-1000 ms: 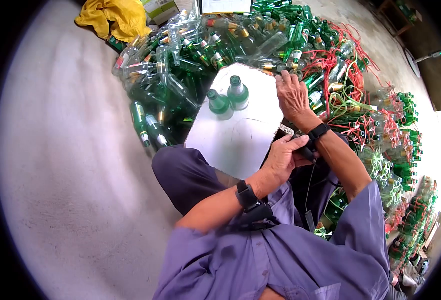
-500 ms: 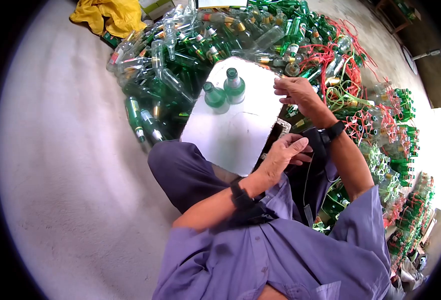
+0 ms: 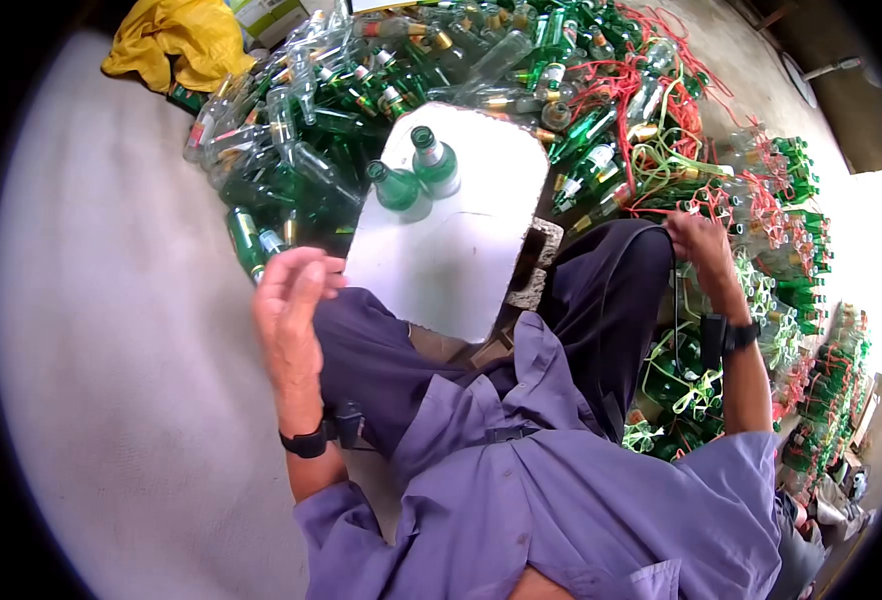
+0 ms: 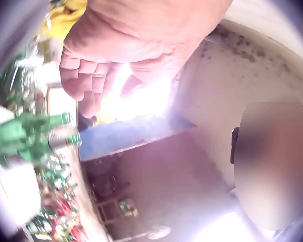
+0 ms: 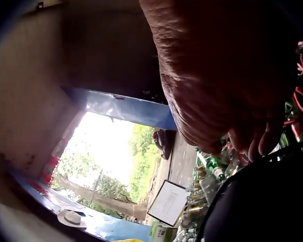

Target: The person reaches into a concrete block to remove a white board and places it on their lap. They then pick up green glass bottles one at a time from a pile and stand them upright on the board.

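Observation:
Two green glass bottles, one (image 3: 397, 190) on the left and one (image 3: 437, 165) on the right, stand upright side by side on a white board (image 3: 451, 265) between the person's knees. My left hand (image 3: 293, 315) is raised beside the left knee, its fingers loosely bent and nothing in it; its palm and fingers also show in the left wrist view. By the right knee (image 3: 611, 265) is my right hand (image 3: 703, 250), fingers hanging loosely curled at the trouser cloth, apart from the bottles. In the right wrist view this hand (image 5: 217, 91) is dark, with its fingertips partly hidden.
Behind the board lies a heap of loose green and clear bottles (image 3: 491, 60). Red and green straps (image 3: 676, 110) tangle at its right side. Strapped bottle bundles (image 3: 801, 250) line the right. A yellow cloth (image 3: 181, 45) lies at the back left, near a framed sheet (image 5: 167, 202).
My hands have parted from near the right wrist. The left swung out to the left knee, the right drew back from the board's edge to the right knee. Both bottles still stand on the board.

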Tool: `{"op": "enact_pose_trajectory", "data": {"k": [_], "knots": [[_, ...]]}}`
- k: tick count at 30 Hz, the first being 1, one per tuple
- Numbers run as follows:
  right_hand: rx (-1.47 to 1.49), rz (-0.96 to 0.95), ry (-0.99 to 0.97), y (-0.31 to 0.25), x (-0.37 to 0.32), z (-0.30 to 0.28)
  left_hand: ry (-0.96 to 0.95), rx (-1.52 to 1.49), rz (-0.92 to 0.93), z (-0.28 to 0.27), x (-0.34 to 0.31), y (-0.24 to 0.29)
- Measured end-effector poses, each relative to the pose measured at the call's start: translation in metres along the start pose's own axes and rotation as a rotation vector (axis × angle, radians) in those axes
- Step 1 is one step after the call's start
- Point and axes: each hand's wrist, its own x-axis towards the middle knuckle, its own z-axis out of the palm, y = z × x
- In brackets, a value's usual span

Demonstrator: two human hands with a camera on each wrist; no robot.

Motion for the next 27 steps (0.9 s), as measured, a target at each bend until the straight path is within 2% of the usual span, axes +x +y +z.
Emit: {"op": "enact_pose_trajectory", "data": {"k": [2, 3, 4, 5, 7, 8, 9, 10, 12, 13, 14, 15, 16, 17, 19, 20, 22, 23, 24, 25, 26, 27], "knots": [[-0.245, -0.020, -0.096, 0.100, 0.001, -0.017, 0.052, 0.117, 0.045, -0.024, -0.002, -0.001], [-0.366, -0.007, -0.170, 0.143, -0.003, -0.024, 0.109, 0.342, 0.101, -0.033, -0.002, -0.010], [-0.179, 0.236, -0.223, 0.146, -0.021, -0.012, 0.162, 0.566, 0.156, -0.040, -0.003, -0.019], [0.012, 0.477, -0.272, 0.145, -0.043, 0.006, 0.160, 0.569, 0.157, -0.046, -0.003, -0.029], [0.251, 0.415, -0.245, 0.161, -0.081, 0.037, 0.018, 0.900, 0.107, -0.052, -0.004, -0.044], [0.041, 0.313, -0.435, 0.218, -0.094, 0.027, 0.046, 0.766, 0.069, -0.051, -0.005, -0.045], [-0.171, 0.208, -0.616, 0.270, -0.103, 0.013, 0.041, 0.769, 0.073, -0.052, -0.005, -0.045], [-0.166, 0.209, -0.611, 0.250, -0.113, 0.021, 0.045, 0.760, 0.062, -0.052, -0.005, -0.044], [-0.547, 0.188, -0.689, 0.208, -0.136, 0.033, 0.039, 0.749, 0.063, -0.051, -0.003, -0.044], [-0.541, 0.192, -0.677, 0.230, -0.143, 0.032, 0.053, 0.733, 0.064, -0.050, -0.005, -0.044], [-0.500, 0.025, -0.666, 0.259, -0.149, 0.031, 0.067, 0.715, 0.065, -0.049, -0.005, -0.044], [-0.462, -0.146, -0.652, 0.257, -0.151, 0.034, 0.059, 0.711, 0.073, -0.049, -0.005, -0.044], [-0.415, 0.027, -0.709, 0.234, -0.153, 0.032, 0.058, 0.728, 0.070, -0.050, -0.005, -0.044], [-0.415, 0.026, -0.704, 0.249, -0.155, 0.030, 0.060, 0.747, 0.065, -0.051, -0.005, -0.044], [-0.469, -0.198, -0.675, 0.275, -0.157, 0.029, 0.061, 0.751, 0.071, -0.051, -0.006, -0.043], [-0.469, -0.196, -0.670, 0.279, -0.159, 0.026, 0.062, 0.755, 0.074, -0.050, -0.006, -0.043], [-0.893, -0.079, -0.893, 0.264, -0.160, 0.017, 0.078, 0.764, 0.069, -0.049, -0.007, -0.044], [-0.892, -0.072, -0.892, 0.259, -0.162, 0.013, 0.099, 0.775, 0.063, -0.048, -0.008, -0.046], [-0.797, -0.212, -0.934, 0.256, -0.162, 0.009, 0.093, 0.773, 0.063, -0.045, -0.010, -0.046], [-0.699, -0.351, -0.973, 0.249, -0.161, 0.004, 0.119, 0.949, 0.277, -0.038, -0.014, -0.045], [-0.662, -0.677, -1.113, 0.212, -0.152, 0.000, 0.145, 1.116, 0.497, -0.028, -0.019, -0.043], [-0.663, -0.669, -1.112, 0.204, -0.154, -0.005, 0.091, 1.091, 0.618, -0.006, -0.026, -0.030]]}}
